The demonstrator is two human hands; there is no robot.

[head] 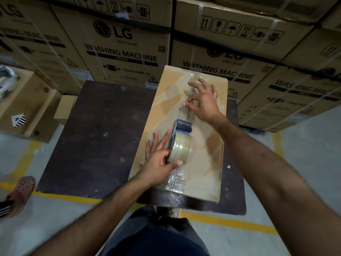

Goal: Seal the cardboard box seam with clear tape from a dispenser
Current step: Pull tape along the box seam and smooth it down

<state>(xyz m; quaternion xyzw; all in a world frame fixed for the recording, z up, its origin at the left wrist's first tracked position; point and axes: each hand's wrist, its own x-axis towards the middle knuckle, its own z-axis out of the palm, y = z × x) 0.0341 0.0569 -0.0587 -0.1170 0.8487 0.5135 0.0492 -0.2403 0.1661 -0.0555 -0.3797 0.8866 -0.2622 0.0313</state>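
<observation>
A warehouse floor with yellow lines, walled by stacked washing-machine cartons (pixel 127 52), holds a dark table (pixel 96 137). The box (pixel 206 150) lies flat along the table's right side, its near end close to the table's near edge. The seam runs lengthwise down its middle, with wrinkled clear tape (pixel 177 179) already over the near end and more showing toward the far end. The dispenser (pixel 181 137) sits on the seam about midway along the box. The left hand (pixel 162 159) grasps the roll, thumb on its near side and fingers flat beside it, probably to steady it against the pull. The right hand (pixel 203 100) is just beyond, thumb and forefinger pinched on the tape strip, other fingers spread, likely drawing it along the seam. A bystander's sandalled foot (pixel 20 193) stands left of the table.
</observation>
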